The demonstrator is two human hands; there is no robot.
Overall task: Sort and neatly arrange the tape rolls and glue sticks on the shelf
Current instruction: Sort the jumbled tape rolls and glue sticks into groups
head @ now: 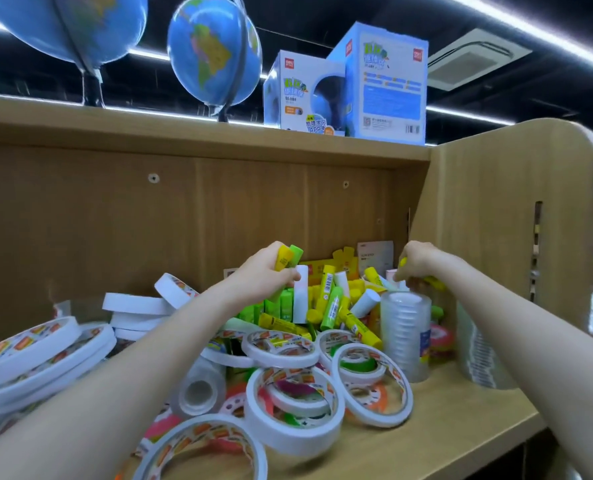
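Left hand [267,271] gripping bunch of glue sticks [288,259] above far pile [336,303]. Right hand [414,263] curling round yellow glue stick [433,281], mostly hidden. Tape rolls [295,407] lying jumbled on near shelf [461,431]; left ones getting cut off, blurred.

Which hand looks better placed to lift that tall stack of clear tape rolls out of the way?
Probably the right hand: it sits just above the clear tape stack, though it grips a yellow glue stick.
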